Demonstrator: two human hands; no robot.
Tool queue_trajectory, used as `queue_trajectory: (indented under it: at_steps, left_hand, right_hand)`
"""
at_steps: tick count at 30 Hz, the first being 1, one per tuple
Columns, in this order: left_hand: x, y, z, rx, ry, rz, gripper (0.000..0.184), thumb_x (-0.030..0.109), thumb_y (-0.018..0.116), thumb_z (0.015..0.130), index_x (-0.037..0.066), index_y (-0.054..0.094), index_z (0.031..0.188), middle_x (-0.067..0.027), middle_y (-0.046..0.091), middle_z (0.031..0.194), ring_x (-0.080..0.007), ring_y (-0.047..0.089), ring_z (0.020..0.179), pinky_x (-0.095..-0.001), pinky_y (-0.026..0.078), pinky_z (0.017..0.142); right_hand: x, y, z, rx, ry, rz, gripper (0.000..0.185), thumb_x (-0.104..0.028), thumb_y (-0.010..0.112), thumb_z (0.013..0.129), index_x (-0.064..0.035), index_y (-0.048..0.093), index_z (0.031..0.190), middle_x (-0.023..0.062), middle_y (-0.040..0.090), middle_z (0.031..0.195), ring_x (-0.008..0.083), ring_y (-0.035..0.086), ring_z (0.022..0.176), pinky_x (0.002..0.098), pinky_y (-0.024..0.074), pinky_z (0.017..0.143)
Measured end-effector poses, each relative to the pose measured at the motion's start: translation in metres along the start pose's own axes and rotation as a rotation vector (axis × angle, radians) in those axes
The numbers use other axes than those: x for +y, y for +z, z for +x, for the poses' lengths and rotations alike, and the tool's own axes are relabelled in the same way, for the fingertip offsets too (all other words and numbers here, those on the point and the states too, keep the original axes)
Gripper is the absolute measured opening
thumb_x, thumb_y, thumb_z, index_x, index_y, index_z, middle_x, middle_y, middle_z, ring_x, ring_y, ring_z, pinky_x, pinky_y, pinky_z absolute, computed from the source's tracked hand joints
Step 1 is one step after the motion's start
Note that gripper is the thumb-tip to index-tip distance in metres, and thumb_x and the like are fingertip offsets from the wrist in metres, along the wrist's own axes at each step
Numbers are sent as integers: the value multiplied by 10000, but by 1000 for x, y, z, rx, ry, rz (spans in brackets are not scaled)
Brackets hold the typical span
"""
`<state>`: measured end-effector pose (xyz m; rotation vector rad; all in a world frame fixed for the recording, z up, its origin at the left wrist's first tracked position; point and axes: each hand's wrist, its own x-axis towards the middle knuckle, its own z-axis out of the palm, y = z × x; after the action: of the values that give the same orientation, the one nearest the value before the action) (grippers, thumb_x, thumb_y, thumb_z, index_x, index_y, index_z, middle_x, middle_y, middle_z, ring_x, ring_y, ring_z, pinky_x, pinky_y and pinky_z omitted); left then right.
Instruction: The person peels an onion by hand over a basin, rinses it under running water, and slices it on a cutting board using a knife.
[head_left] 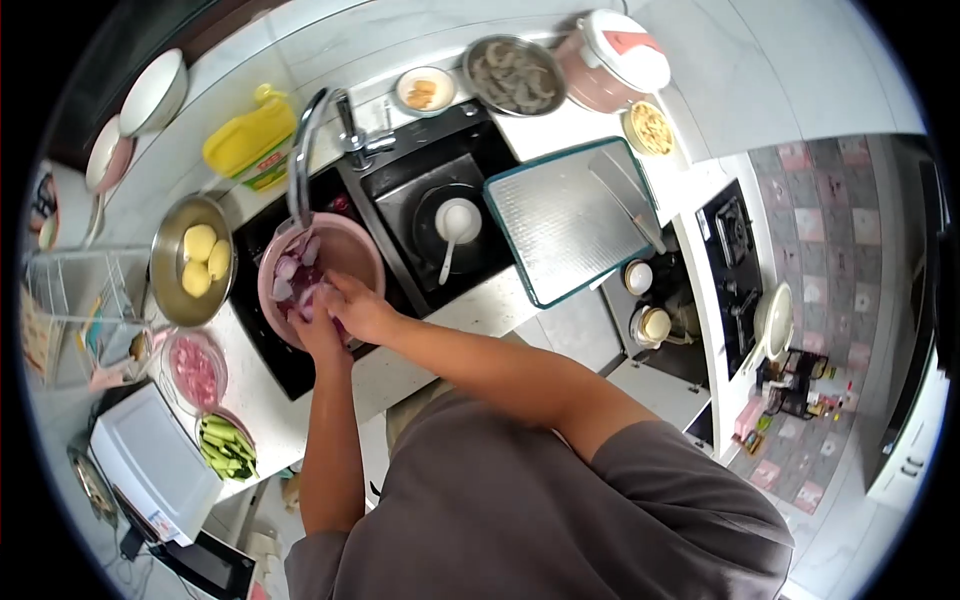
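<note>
Pieces of cut red onion (288, 268) lie in a pink basin (370, 262) set in the left bowl of the black sink. My left hand (318, 334) is inside the basin's near side, its fingers closed around some onion. Close against it, my right hand (362, 310) grips the same purple-and-white onion from the right. The fingertips of both hands are partly hidden, so the exact shape of the held piece is unclear. Above the basin's far rim hangs the spout of a chrome faucet (300, 170).
A black pan (425, 222) with a white ladle (450, 250) sits in the right sink bowl. A cutting board (560, 235) bears a knife (635, 215). Around the counter are peeled potatoes (200, 242), meat (195, 370), cucumber (226, 447), shrimp (515, 78) and a yellow oil jug (250, 140).
</note>
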<state>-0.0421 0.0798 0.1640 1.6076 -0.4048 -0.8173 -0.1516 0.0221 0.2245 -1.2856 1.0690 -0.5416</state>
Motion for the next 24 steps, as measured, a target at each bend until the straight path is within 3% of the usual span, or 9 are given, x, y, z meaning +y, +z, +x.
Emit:
queue_trajectory:
  at_steps: [1, 4, 6, 8, 10, 14, 18, 22, 24]
  left_hand:
    - [4, 10, -4, -57, -413, -362, 672, 258, 810, 863, 47, 444, 1386, -125, 560, 1287, -260, 618, 1126, -376, 575, 881]
    - [31, 56, -49, -48, -464, -95, 645, 295, 763, 914, 44, 409, 1391, -108, 549, 1302, -241, 644, 1068, -366, 619, 750]
    - [-3, 77, -57, -191, -204, 105, 662, 299, 805, 882, 33, 424, 1354, -129, 529, 1290, -253, 572, 1154, -358, 519, 948]
    - [9, 122, -78, -320, 177, 400, 664, 270, 836, 847, 40, 431, 1321, -135, 521, 1264, -274, 574, 1142, -393, 522, 938]
    - [33, 177, -104, -487, 138, 373, 782, 288, 915, 724, 39, 438, 1293, -131, 529, 1227, -267, 574, 1113, -380, 482, 974]
    - [31, 279, -154, -729, 257, 517, 791, 216, 910, 699, 37, 425, 1298, -152, 504, 1222, -262, 558, 1104, -381, 469, 973]
    - [-7, 338, -187, -604, -17, 309, 743, 229, 902, 730, 35, 436, 1275, -136, 516, 1195, -244, 559, 1097, -366, 480, 964]
    - [-23, 327, -190, -465, 47, 333, 649, 169, 865, 780, 42, 451, 1263, -105, 515, 1194, -212, 538, 1104, -350, 471, 966]
    - [-25, 304, -181, -334, -47, 317, 599, 163, 839, 813, 43, 456, 1257, -99, 516, 1188, -199, 534, 1098, -332, 469, 956]
  right_hand:
    - [7, -13, 1, -20, 80, -109, 556, -248, 582, 1022, -1, 442, 1500, 228, 483, 1500, 324, 446, 1422, 367, 349, 1172]
    - [21, -79, -18, 40, -93, -245, 648, -231, 683, 946, -60, 441, 1523, 221, 451, 1544, 338, 396, 1469, 394, 348, 1184]
    - [32, -145, -36, 221, -227, -300, 625, -125, 707, 881, -81, 506, 1472, 192, 501, 1503, 338, 448, 1426, 404, 373, 1167]
    - [56, -228, -50, 445, -250, -302, 575, -41, 673, 810, -80, 580, 1376, 203, 518, 1462, 377, 469, 1381, 425, 398, 1148]
    - [65, -310, -83, 768, -183, -584, 534, 23, 625, 751, -89, 632, 1273, 191, 576, 1384, 392, 523, 1301, 452, 425, 1118]
    - [116, -464, -137, 918, 16, -916, 560, -82, 732, 732, -153, 617, 1275, 143, 603, 1305, 382, 554, 1219, 474, 465, 1050]
    - [143, -537, -144, 686, 57, -921, 566, -84, 745, 746, -153, 606, 1290, 134, 614, 1225, 356, 598, 1104, 450, 499, 959]
    - [149, -563, -143, 528, -78, -591, 566, -50, 711, 785, -134, 572, 1327, 127, 609, 1037, 320, 608, 968, 409, 505, 862]
    - [151, -575, -148, 457, -66, -170, 496, -12, 639, 856, -83, 549, 1339, 42, 556, 922, 139, 551, 736, 300, 482, 669]
